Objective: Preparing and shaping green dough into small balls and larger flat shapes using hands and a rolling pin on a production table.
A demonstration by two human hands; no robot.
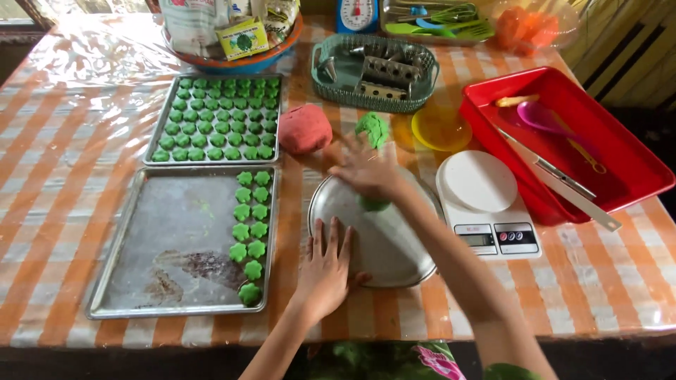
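The right hand (366, 171) lies flat, fingers spread, pressing a small green lump (373, 205) of dough onto the round plate (384, 243) near the table's front edge; only a bit of the lump peeks out under the palm at the plate's far side. The left hand (325, 271) rests open with fingers spread on the plate's near-left rim, steadying it and gripping nothing. Judging by what lies about, the work looks well past half: the far tray (215, 118), towards the table's back-left corner, is filled with rows of green flower-shaped pieces, while the near tray (184, 241) in front of it carries only two short columns of pieces (251, 232) along its right side, the rest of it bare. Still to be used are a green dough ball (372, 129) and a bigger red dough ball (304, 129), both just beyond the plate, between the far tray and a yellow saucer (441, 129). The lump under the hand is mostly hidden, so its long axis and heading cannot be told; what shows looks roundish. The near tray's long axis runs from the front edge towards the back, and its columns follow it. A white scale (486, 200) stands right of the plate, a red bin (563, 141) with tools at the right edge, and a green basket (373, 70) of metal cutters towards the back.
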